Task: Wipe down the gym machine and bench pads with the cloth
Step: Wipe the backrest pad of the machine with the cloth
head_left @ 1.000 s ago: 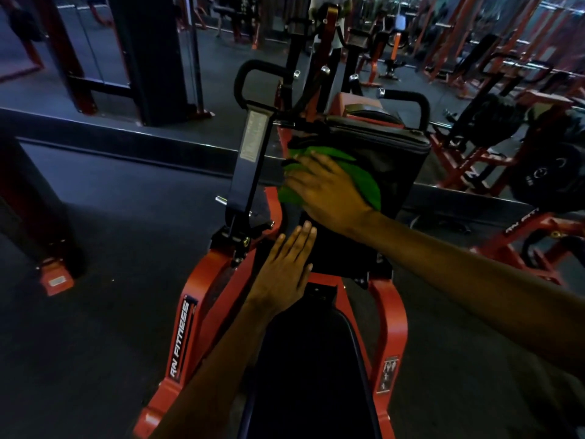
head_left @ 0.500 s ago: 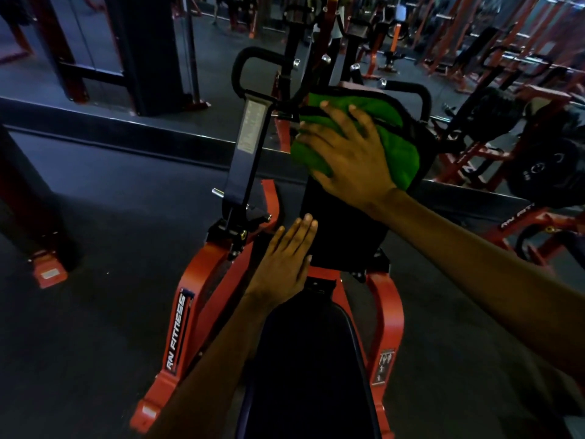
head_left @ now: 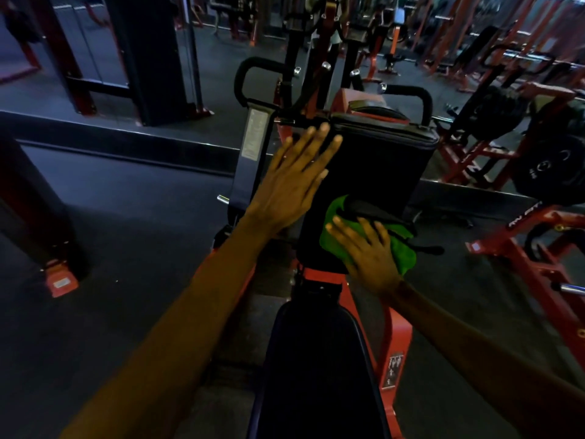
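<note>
The right hand (head_left: 370, 258), fingers flat and spread, presses the green cloth (head_left: 336, 210) against the lower end of the upright pad (head_left: 380, 160). The left hand (head_left: 291, 182) braces its upper left edge, fingers splayed. The pad faces the person, its long axis running upward and away. Judging by this, the seat (head_left: 316, 369) remains to wipe.

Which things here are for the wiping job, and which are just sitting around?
For the job:
- green cloth
- right hand, pressing the cloth
- left hand, flat on the upright pad
- seat pad

Just sitting around:
- weight plates
- black column
- red machine on the right
</note>
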The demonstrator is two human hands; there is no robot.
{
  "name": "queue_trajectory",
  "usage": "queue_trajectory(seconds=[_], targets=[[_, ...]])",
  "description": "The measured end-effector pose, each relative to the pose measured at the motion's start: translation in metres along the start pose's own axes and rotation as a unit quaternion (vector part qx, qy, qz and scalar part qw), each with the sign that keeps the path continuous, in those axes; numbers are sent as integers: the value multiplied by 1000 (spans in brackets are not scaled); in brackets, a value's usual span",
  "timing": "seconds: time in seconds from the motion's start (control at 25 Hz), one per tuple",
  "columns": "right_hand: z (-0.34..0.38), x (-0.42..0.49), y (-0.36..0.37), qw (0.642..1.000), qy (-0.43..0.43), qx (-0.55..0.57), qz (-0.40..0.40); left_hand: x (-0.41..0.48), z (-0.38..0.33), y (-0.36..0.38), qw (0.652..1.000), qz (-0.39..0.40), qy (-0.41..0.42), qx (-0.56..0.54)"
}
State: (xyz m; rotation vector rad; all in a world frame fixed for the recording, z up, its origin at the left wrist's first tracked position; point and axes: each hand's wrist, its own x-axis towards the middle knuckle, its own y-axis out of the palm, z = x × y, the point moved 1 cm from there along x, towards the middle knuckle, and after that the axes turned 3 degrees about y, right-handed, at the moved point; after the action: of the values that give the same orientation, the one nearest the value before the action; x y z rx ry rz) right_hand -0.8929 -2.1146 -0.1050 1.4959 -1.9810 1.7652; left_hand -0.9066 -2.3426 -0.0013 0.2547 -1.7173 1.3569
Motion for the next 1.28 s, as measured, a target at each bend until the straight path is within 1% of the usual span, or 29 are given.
queue_trajectory(seconds=[0.04,0.16,0.2,0.28,0.36,0.48,0.56,0.64,0.68,0.76,0.8,0.84,0.92,0.96,1.04,1.08,1.16,1.24,1.28], targets=[[7,0,3,1000,-25,-13,10,6,2,0,999,4,28,16],[37,16,9,995,-80,-40,40,10,6,5,996,2,74,46],[48,24,10,993,-89,-43,58,9,5,7,994,-1,92,52],[63,38,14,993,-80,-37,82,9,3,13,992,4,117,50],[67,39,18,991,-91,-28,97,8,2,17,992,9,121,38],[54,14,20,980,-145,-29,135,11,5,17,992,17,122,29],[49,4,15,977,-142,-22,160,11,7,16,991,19,130,39],[58,11,23,978,-142,-30,148,11,9,15,989,16,137,55],[68,17,33,976,-157,-27,146,10,9,15,988,14,140,62],[93,25,55,955,-210,-40,208,10,11,14,987,15,147,69],[103,29,61,944,-210,-54,249,10,11,13,986,17,150,71],[105,30,66,941,-202,-64,265,11,12,12,986,18,150,72],[95,21,64,948,-190,-32,252,11,11,12,986,19,147,72],[84,12,57,950,-201,-19,239,10,10,13,987,20,145,72],[62,-12,43,960,-203,9,193,8,8,13,987,23,138,80],[53,-21,38,965,-201,13,165,7,7,12,987,25,132,87],[51,-27,37,972,-184,4,143,6,3,9,987,28,122,99],[66,-15,48,965,-203,-1,163,4,-1,9,988,31,114,102],[78,-6,51,955,-218,-1,199,4,-3,9,988,33,112,103]])
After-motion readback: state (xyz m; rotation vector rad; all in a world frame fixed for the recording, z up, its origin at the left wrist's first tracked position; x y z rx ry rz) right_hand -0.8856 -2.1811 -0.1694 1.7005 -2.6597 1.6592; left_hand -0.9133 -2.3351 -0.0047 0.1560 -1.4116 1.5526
